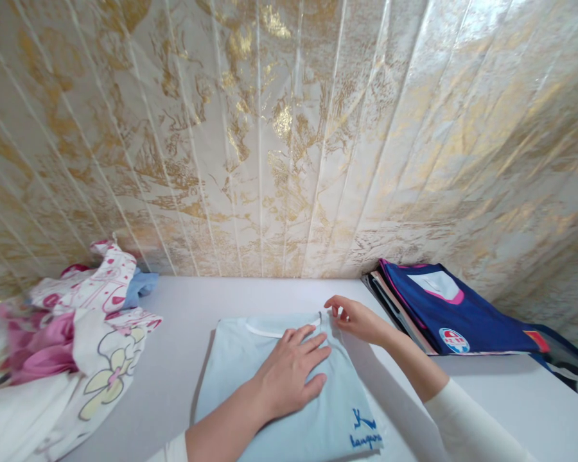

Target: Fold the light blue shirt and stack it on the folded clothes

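A folded pale blue T-shirt [250,378] lies on the white table, its neckline toward the wall and a dark blue printed logo near its lower right corner. My left hand [296,372] rests on top of it, palm down with fingers spread. At the shirt's upper right corner is my right hand [359,321], its fingers loosely curled and apart, with nothing visible in them. Whether its fingertips touch the fabric I cannot tell.
On the left is a loose heap of clothes [110,359], white, pink and printed. A stack of folded garments [462,308] with a navy one on top stands at the right. A gold-patterned wall covering [279,141] rises behind the white table [173,359].
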`<control>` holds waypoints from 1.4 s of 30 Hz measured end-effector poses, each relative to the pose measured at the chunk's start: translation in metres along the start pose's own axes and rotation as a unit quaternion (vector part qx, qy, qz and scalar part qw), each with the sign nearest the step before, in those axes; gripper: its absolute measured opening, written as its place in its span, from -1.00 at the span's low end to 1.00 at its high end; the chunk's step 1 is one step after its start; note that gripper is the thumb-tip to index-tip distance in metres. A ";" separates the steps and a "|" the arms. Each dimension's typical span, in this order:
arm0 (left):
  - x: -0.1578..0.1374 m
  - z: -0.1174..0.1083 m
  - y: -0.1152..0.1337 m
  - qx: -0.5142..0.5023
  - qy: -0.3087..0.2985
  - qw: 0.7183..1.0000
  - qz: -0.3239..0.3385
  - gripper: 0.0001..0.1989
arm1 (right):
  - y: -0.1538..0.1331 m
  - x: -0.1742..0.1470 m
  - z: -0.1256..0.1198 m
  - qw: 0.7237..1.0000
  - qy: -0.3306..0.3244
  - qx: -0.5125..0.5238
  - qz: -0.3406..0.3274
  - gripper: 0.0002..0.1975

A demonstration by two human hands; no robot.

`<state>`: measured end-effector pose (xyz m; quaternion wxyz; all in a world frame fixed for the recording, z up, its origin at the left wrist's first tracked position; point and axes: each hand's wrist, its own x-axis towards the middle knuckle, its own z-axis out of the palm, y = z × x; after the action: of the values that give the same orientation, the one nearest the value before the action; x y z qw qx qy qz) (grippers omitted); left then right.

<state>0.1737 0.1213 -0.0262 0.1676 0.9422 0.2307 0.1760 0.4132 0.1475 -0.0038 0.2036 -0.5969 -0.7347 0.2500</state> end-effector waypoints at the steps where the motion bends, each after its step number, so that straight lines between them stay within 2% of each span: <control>1: -0.001 0.000 0.000 0.005 -0.006 1.000 -0.002 -0.56 | -0.001 -0.007 0.004 0.999 0.032 -0.013 0.015 -0.71; 3: -0.001 -0.001 0.001 0.013 -0.006 1.000 -0.008 -0.55 | -0.003 -0.023 0.014 0.996 0.074 -0.032 0.046 -0.76; 6: 0.008 -0.010 0.003 0.026 0.007 0.999 -0.022 -0.58 | -0.009 -0.052 0.027 0.991 0.085 -0.045 0.092 -0.83; 11: 0.066 -0.031 0.007 0.065 0.025 0.992 -0.105 -0.72 | -0.023 -0.092 0.045 0.984 0.099 -0.060 0.132 -0.80; 14: 0.106 -0.032 0.007 0.085 -0.023 0.982 -0.165 -0.78 | -0.024 -0.106 0.060 0.983 0.121 -0.065 0.123 -0.75; 18: 0.134 -0.023 0.006 0.099 -0.095 0.965 -0.225 -0.68 | -0.019 -0.117 0.079 0.975 0.201 -0.084 0.048 -0.74; 21: 0.137 -0.019 0.005 0.097 -0.123 0.957 -0.246 -0.68 | -0.016 -0.123 0.086 0.966 0.235 -0.104 -0.006 -0.73; 25: 0.133 -0.017 0.004 0.076 -0.146 0.952 -0.257 -0.68 | -0.018 -0.125 0.087 0.964 0.240 -0.113 -0.022 -0.67; 31: 0.128 -0.015 -0.005 0.012 -0.163 0.949 -0.268 -0.71 | -0.020 -0.127 0.080 0.973 0.216 -0.084 0.014 -0.91; 36: 0.127 -0.012 -0.021 -0.051 -0.173 0.944 -0.278 -0.70 | -0.018 -0.126 0.074 0.979 0.193 -0.055 0.044 -0.82; 42: 0.127 -0.005 -0.029 -0.107 -0.154 0.943 -0.275 -0.70 | -0.016 -0.118 0.071 0.980 0.183 -0.005 0.082 -0.64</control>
<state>0.2667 0.2093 -0.0012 0.3429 0.8343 0.4316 -0.0004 0.3825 0.0207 -0.0509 0.3103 -0.6917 -0.6349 0.1489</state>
